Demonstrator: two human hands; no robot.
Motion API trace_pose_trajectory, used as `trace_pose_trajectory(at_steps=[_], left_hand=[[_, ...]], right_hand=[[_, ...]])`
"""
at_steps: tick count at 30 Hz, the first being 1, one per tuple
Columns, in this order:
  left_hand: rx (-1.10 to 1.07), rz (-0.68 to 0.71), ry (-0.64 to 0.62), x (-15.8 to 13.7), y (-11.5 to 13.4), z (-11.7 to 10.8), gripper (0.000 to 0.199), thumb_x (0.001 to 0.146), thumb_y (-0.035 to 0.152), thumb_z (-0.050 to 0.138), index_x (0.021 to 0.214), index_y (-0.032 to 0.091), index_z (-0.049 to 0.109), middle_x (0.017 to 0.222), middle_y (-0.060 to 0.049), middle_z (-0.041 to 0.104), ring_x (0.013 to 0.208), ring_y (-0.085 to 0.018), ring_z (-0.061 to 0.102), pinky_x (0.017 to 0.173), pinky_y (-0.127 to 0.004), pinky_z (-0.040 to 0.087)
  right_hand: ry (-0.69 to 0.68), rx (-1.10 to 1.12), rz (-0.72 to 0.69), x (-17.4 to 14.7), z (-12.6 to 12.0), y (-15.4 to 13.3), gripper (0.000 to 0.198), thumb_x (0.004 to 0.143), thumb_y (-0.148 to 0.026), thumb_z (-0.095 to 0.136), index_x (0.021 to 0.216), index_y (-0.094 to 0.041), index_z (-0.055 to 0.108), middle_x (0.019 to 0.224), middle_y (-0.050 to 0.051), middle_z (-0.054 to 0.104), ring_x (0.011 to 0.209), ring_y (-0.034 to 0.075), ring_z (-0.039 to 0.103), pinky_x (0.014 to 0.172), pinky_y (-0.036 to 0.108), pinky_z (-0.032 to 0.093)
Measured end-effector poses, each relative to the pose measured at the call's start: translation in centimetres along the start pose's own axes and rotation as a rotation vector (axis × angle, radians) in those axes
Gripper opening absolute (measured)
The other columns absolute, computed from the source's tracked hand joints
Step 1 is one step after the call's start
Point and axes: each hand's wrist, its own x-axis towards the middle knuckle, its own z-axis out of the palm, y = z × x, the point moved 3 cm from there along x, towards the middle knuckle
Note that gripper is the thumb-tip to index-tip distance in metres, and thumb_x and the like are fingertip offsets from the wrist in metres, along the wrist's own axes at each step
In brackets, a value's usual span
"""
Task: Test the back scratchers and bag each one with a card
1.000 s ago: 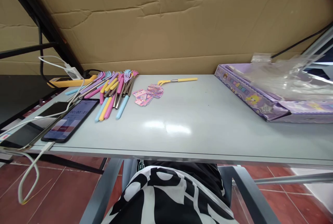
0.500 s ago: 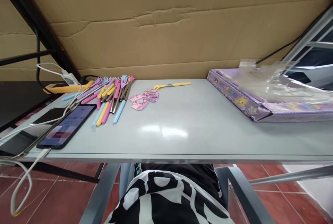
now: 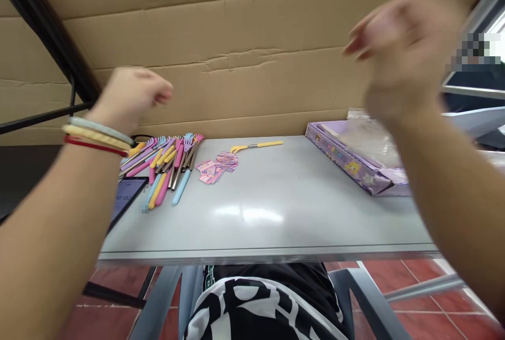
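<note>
1. Creased brown cardboard (image 3: 252,85) stands behind the workspace as I see it from the head camera, with a pale grey table (image 3: 315,219) reaching up to it and red tiled floor (image 3: 379,290) below.
2. I have the left hand (image 3: 136,90) raised above the table's left side, in front of the cardboard, its fingers curled into a narrow fist. Pale, yellow and red bands (image 3: 98,137) circle the wrist.
3. I have the right hand (image 3: 410,48) higher up, above the purple box (image 3: 351,169). Its fingers look bent, but blur smears them, so I cannot tell how far they are closed or whether they grip anything.
4. Nearest the left hand, a pile of scratchers (image 3: 169,169) lies on the table, with metal shafts, coloured handles and claw-shaped heads mostly toward the cardboard.
5. Just right of the pile I see small pink printed cards (image 3: 216,166), spread and overlapping.
6. One yellow scratcher (image 3: 268,144) lies apart near the table's back edge, its head just beside the cards and its handle toward the box.
7. Clear plastic (image 3: 369,140) sits in the box; a phone (image 3: 128,195) lies partly hidden behind the left forearm.
</note>
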Motion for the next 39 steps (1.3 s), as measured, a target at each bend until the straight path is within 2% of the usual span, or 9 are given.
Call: trace_pose_trajectory(at_steps=[2, 4, 7, 10, 15, 20, 26, 30, 39], left_hand=[[-0.043, -0.046, -0.084, -0.4, -0.4, 3.4, 0.033, 0.078, 0.03, 0.052, 0.096, 0.006, 0.066, 0.087, -0.003, 0.067, 0.084, -0.015, 0.061, 0.079, -0.028, 0.048], [0.041, -0.063, -0.173, -0.8, -0.9, 6.9, 0.027, 0.07, 0.034, 0.057, 0.085, 0.015, 0.069, 0.084, -0.004, 0.07, 0.08, -0.018, 0.062, 0.076, -0.028, 0.049], [0.193, -0.002, -0.2, -1.4, -1.5, 10.9, 0.025, 0.071, 0.033, 0.055, 0.084, 0.019, 0.07, 0.09, -0.006, 0.072, 0.088, -0.023, 0.064, 0.08, -0.029, 0.048], [0.282, 0.059, -0.245, -2.3, -2.0, 13.1, 0.029, 0.074, 0.03, 0.049, 0.091, 0.019, 0.069, 0.094, -0.008, 0.072, 0.09, -0.025, 0.064, 0.079, -0.031, 0.049], [0.339, 0.213, -0.353, -3.5, -2.0, 14.7, 0.034, 0.079, 0.033, 0.043, 0.095, 0.016, 0.068, 0.098, -0.012, 0.07, 0.092, -0.027, 0.063, 0.078, -0.034, 0.048], [0.24, 0.35, -0.493, -4.4, -1.6, 16.2, 0.055, 0.087, 0.05, 0.031, 0.118, 0.015, 0.059, 0.119, -0.013, 0.061, 0.112, -0.026, 0.055, 0.095, -0.035, 0.041], [0.206, 0.327, -0.664, -5.6, -1.1, 17.9, 0.08, 0.081, 0.072, 0.024, 0.142, 0.021, 0.035, 0.144, -0.013, 0.038, 0.134, -0.03, 0.033, 0.108, -0.04, 0.028], [0.26, 0.33, -0.681, -5.8, -1.1, 19.0, 0.079, 0.083, 0.07, 0.02, 0.145, 0.022, 0.028, 0.151, -0.014, 0.027, 0.14, -0.031, 0.02, 0.111, -0.047, 0.019], [0.249, 0.47, -0.698, -7.1, 0.4, 19.5, 0.071, 0.087, 0.064, 0.02, 0.144, 0.022, 0.028, 0.152, -0.012, 0.027, 0.14, -0.028, 0.019, 0.109, -0.051, 0.021]], right_hand=[[-0.002, -0.091, 0.058, -1.2, 2.0, 0.9, 0.033, 0.091, -0.04, 0.043, 0.092, -0.014, 0.063, 0.088, 0.004, 0.063, 0.084, 0.015, 0.058, 0.078, 0.032, 0.044], [-0.135, -0.163, 0.131, -3.4, 5.1, 2.4, 0.028, 0.087, -0.039, 0.049, 0.087, -0.015, 0.062, 0.083, 0.005, 0.065, 0.078, 0.016, 0.058, 0.074, 0.033, 0.045], [-0.378, -0.231, 0.219, -7.1, 9.1, 4.6, 0.027, 0.087, -0.038, 0.046, 0.092, -0.016, 0.062, 0.094, 0.009, 0.066, 0.089, 0.022, 0.059, 0.081, 0.036, 0.045], [-0.604, -0.256, 0.239, -9.9, 11.1, 5.9, 0.036, 0.087, -0.04, 0.045, 0.107, -0.014, 0.06, 0.109, 0.013, 0.063, 0.105, 0.026, 0.054, 0.092, 0.039, 0.042], [-0.783, -0.269, 0.321, -11.5, 11.9, 6.9, 0.046, 0.087, -0.039, 0.044, 0.124, -0.011, 0.052, 0.13, 0.015, 0.053, 0.123, 0.027, 0.045, 0.102, 0.039, 0.036], [-0.834, -0.291, 0.334, -11.8, 12.4, 8.4, 0.053, 0.087, -0.037, 0.045, 0.133, -0.01, 0.045, 0.139, 0.016, 0.046, 0.13, 0.026, 0.04, 0.106, 0.037, 0.033], [-0.857, -0.294, 0.365, -12.0, 12.5, 9.4, 0.062, 0.087, -0.041, 0.044, 0.139, -0.007, 0.039, 0.144, 0.016, 0.039, 0.135, 0.026, 0.033, 0.112, 0.037, 0.026], [-0.863, -0.281, 0.369, -12.0, 12.5, 9.7, 0.064, 0.086, -0.042, 0.046, 0.139, -0.008, 0.038, 0.145, 0.016, 0.039, 0.135, 0.026, 0.034, 0.113, 0.038, 0.025], [-0.837, -0.284, 0.358, -12.0, 12.3, 10.1, 0.064, 0.085, -0.04, 0.048, 0.14, -0.008, 0.037, 0.146, 0.015, 0.037, 0.136, 0.026, 0.033, 0.113, 0.038, 0.024]])
